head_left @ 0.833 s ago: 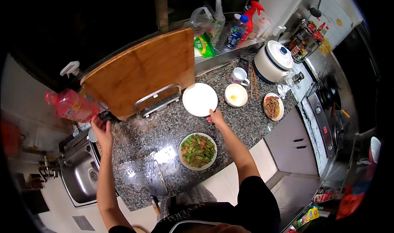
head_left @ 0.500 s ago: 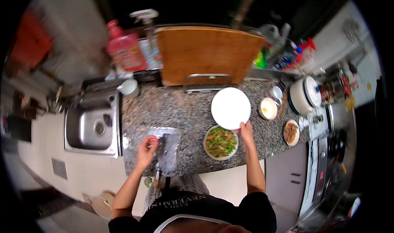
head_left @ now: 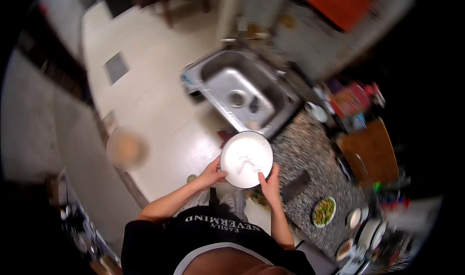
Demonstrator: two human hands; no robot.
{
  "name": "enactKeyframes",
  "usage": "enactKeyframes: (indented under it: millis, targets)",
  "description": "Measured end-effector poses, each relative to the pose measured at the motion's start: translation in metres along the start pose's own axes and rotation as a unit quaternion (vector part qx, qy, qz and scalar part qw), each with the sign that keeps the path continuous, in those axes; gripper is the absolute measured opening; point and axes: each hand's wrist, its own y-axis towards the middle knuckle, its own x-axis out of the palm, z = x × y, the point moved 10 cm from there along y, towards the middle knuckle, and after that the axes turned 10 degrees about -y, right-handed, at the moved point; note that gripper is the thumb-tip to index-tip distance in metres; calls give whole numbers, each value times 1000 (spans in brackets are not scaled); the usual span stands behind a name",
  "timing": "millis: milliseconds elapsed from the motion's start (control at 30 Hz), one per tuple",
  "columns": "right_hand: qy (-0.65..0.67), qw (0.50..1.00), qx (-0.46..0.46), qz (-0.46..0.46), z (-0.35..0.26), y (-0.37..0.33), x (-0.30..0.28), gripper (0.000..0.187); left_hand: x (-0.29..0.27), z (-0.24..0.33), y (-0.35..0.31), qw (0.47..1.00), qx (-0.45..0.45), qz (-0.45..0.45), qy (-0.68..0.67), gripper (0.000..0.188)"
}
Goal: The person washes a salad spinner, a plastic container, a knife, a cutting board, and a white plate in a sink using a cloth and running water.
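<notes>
Two-handed hold on a white plate (head_left: 247, 159). The plate lies between your hands and slightly ahead of them, its pale face turned up toward you. Your left hand (head_left: 211, 174) grips the lower left of the dark rim; your right hand (head_left: 271, 180) grips the lower right, its thumb laid over the edge. Being round, the plate has no long axis—the line that matters runs from hand to hand, across its nearer part. Straight ahead of both hands, beyond the plate, lies the sink (head_left: 223, 81); its near corner meets the plate's far edge in this view, though whether the plate overhangs it cannot be told. Your right hand appears the nearer to that corner. The bench (head_left: 310, 144) is also on your right hand's side: a dark flat blade (head_left: 296, 186) lies just right of that hand, and a dish of green vegetables (head_left: 324, 212) farther right—nearer your body.
</notes>
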Motion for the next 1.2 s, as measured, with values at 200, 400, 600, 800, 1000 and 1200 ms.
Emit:
enactKeyframes:
  millis: [200,400,600,800,1000,1200]
  targets:
    - [-388,855,-330,-99,-199,-8,116,52,-92,51,-72,993,77,73,-57,61]
    - [-220,873,-386,-202,-241,22,185,30,-146,67,-88,985,102,130,-50,63]
    - [-27,908,-323,-265,-269,102,221,12,-205,82,-83,937,140,256,-194,52]
    - [58,942,-282,-174,-305,225,220,11,-259,126,-85,887,208,344,-228,49]
    - [-3,946,-319,-48,-327,397,258,20,-284,173,-88,838,276,403,-244,48]
    - [-56,965,-249,67,-285,495,281,41,-316,221,-52,849,247,401,-239,46]
